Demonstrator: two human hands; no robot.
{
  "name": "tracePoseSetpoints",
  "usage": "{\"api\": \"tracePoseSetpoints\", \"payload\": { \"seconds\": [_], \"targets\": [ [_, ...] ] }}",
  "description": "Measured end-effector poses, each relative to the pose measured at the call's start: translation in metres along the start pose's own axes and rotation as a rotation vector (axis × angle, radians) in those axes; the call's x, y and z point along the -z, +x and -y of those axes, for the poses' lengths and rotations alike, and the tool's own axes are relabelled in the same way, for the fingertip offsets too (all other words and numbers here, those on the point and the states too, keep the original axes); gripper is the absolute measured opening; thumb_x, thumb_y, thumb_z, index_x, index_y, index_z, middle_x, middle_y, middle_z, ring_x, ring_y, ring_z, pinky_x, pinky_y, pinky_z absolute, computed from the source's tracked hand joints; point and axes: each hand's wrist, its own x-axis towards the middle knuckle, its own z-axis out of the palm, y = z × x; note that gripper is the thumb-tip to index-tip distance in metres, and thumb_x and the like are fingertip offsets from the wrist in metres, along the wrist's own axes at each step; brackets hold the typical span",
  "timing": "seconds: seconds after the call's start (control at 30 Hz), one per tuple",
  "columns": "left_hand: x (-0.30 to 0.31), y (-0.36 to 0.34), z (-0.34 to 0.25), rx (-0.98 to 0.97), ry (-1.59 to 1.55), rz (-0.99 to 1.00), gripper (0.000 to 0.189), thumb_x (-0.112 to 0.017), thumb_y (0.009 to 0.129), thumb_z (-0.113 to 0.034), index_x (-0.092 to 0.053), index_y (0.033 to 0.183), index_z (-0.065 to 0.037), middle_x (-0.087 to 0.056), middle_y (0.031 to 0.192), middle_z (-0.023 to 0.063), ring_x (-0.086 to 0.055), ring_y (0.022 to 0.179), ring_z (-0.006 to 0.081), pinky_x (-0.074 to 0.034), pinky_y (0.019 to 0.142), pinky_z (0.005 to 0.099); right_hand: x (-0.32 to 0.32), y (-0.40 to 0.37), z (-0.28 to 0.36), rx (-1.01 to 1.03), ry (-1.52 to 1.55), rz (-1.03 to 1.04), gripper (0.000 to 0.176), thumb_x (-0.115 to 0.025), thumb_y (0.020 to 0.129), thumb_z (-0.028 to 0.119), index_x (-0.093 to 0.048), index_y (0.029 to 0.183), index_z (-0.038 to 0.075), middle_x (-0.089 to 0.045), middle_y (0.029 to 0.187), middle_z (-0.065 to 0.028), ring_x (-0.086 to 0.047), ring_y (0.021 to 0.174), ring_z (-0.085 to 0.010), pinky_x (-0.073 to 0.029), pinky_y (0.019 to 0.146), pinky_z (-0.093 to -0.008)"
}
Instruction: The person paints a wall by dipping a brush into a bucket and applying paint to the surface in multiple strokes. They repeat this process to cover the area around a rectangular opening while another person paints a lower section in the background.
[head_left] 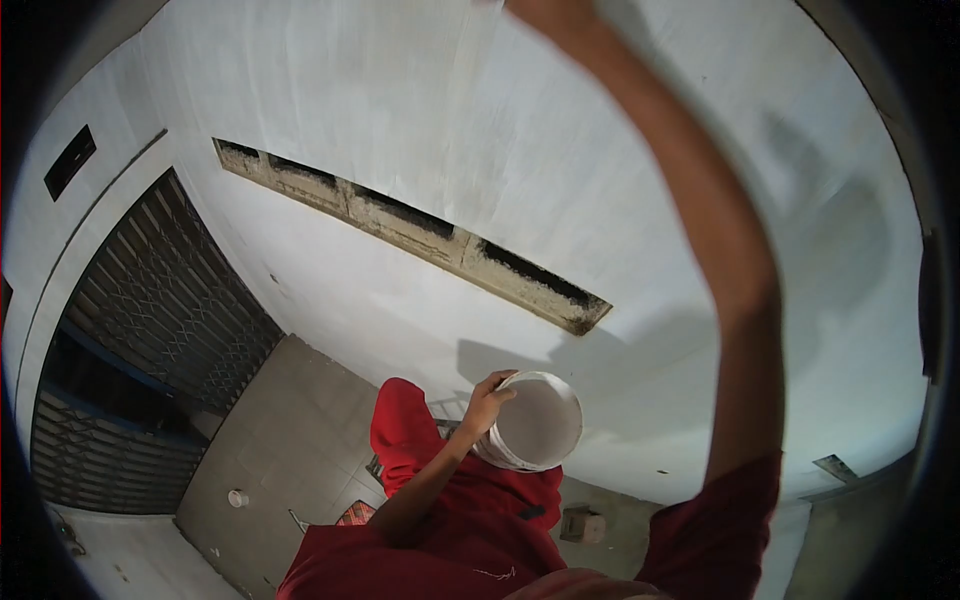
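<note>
My left hand (486,408) grips the near-left rim of a white bucket (540,420), its fingers hooked over the edge. The bucket is tilted so that its pale inside faces me, in front of my red-clad legs. High overhead, my right arm reaches up along the streaky white wall (420,90). Only part of my right hand (556,14) shows at the top edge. Its fingers are cut off, so I cannot make out whether it holds anything.
A long vent recess (400,228) with dark gaps cuts across the wall. Dark folding metal gates (170,300) stand at left. Far below on the tiled floor (290,420) lie a small white cup (238,498) and a boxy block (583,525). Ladder-like parts (374,470) show beside my legs.
</note>
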Motion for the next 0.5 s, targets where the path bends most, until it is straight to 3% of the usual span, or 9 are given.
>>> {"api": "tracePoseSetpoints", "payload": {
  "seconds": [0.03, 0.1, 0.2, 0.27, 0.3, 0.4, 0.43, 0.47, 0.5],
  "targets": [
    [0.0, 0.0, -0.001, 0.012, -0.004, -0.004, 0.04, -0.054, 0.08, -0.003, -0.056, 0.119, 0.003, -0.062, 0.109, 0.0113, -0.057, 0.103, 0.0185, -0.042, 0.092, 0.0283, -0.023, -0.036, 0.031, -0.062, 0.246, 0.03, 0.017, -0.063, 0.081, 0.016, -0.064, 0.083, 0.0, -0.067, 0.085, -0.0166, -0.064, 0.079, -0.0313, -0.052, 0.075, -0.0379],
    [-0.002, -0.001, -0.003, 0.03, -0.008, -0.012, 0.04, -0.054, 0.079, -0.004, -0.057, 0.119, 0.003, -0.062, 0.109, 0.0113, -0.057, 0.103, 0.0185, -0.041, 0.093, 0.0281, -0.086, -0.112, 0.083, 0.024, 0.102, 0.14, 0.015, -0.059, 0.084, 0.016, -0.066, 0.083, 0.003, -0.066, 0.088, -0.014, -0.061, 0.086, -0.0317, -0.049, 0.086, -0.0368],
    [0.001, 0.0, -0.001, 0.019, 0.031, -0.023, 0.04, -0.054, 0.08, -0.004, -0.057, 0.118, 0.003, -0.062, 0.109, 0.0116, -0.057, 0.102, 0.0187, -0.041, 0.093, 0.0277, -0.157, -0.22, 0.173, 0.162, -0.007, 0.473, 0.028, -0.065, 0.076, 0.032, -0.062, 0.079, 0.004, -0.06, 0.073, -0.0156, -0.06, 0.081, -0.0294, -0.048, 0.075, -0.0417],
    [-0.003, -0.005, -0.008, 0.03, 0.048, -0.027, 0.039, -0.054, 0.08, -0.004, -0.058, 0.118, 0.003, -0.063, 0.109, 0.0114, -0.057, 0.102, 0.0187, -0.041, 0.093, 0.0277, -0.17, -0.265, 0.206, -0.101, 0.365, 0.586, 0.015, -0.062, 0.079, 0.022, -0.065, 0.082, 0.008, -0.063, 0.079, -0.0187, -0.062, 0.079, -0.0326, -0.049, 0.071, -0.0445],
    [-0.004, -0.004, -0.011, 0.028, 0.054, -0.028, 0.039, -0.053, 0.08, -0.004, -0.058, 0.118, 0.003, -0.063, 0.109, 0.0113, -0.057, 0.103, 0.0187, -0.041, 0.093, 0.0277, -0.166, -0.269, 0.209, -0.188, 0.493, 0.671, 0.011, -0.06, 0.08, 0.018, -0.065, 0.084, 0.009, -0.063, 0.082, -0.0193, -0.063, 0.079, -0.0335, -0.049, 0.069, -0.0454],
    [-0.002, -0.002, -0.006, 0.012, 0.091, -0.037, 0.038, -0.054, 0.08, -0.004, -0.058, 0.118, 0.003, -0.063, 0.109, 0.0112, -0.057, 0.103, 0.0187, -0.041, 0.093, 0.0282, -0.141, -0.247, 0.181, -0.333, 0.439, 0.612, 0.014, -0.061, 0.073, 0.011, -0.071, 0.081, 0.014, -0.067, 0.08, -0.0136, -0.065, 0.081, -0.0304, -0.05, 0.073, -0.0448],
    [-0.001, -0.002, -0.002, 0.021, 0.065, -0.024, 0.038, -0.054, 0.08, -0.004, -0.058, 0.118, 0.003, -0.063, 0.109, 0.0113, -0.057, 0.103, 0.0188, -0.041, 0.093, 0.0283, -0.135, -0.236, 0.155, -0.315, 0.488, 0.46, 0.016, -0.055, 0.086, 0.018, -0.065, 0.083, 0.006, -0.065, 0.077, -0.0163, -0.063, 0.072, -0.0352, -0.049, 0.064, -0.05],
    [0.001, -0.001, 0.001, 0.029, 0.04, -0.013, 0.038, -0.054, 0.08, -0.004, -0.058, 0.118, 0.003, -0.063, 0.109, 0.0113, -0.057, 0.103, 0.0189, -0.041, 0.093, 0.0284, -0.121, -0.208, 0.123, -0.431, 0.379, 0.548, 0.022, -0.052, 0.089, 0.021, -0.065, 0.082, 0.005, -0.064, 0.07, -0.0181, -0.062, 0.066, -0.0354, -0.049, 0.063, -0.049],
    [0.002, 0.001, 0.002, 0.033, 0.016, -0.003, 0.038, -0.054, 0.08, -0.004, -0.058, 0.118, 0.003, -0.063, 0.109, 0.0114, -0.056, 0.103, 0.0189, -0.041, 0.093, 0.0285, -0.082, -0.165, 0.096, -0.617, 0.387, 0.582, 0.014, -0.054, 0.082, 0.016, -0.067, 0.08, 0.012, -0.066, 0.074, -0.0134, -0.063, 0.07, -0.0339, -0.05, 0.067, -0.0468]
  ]
}}
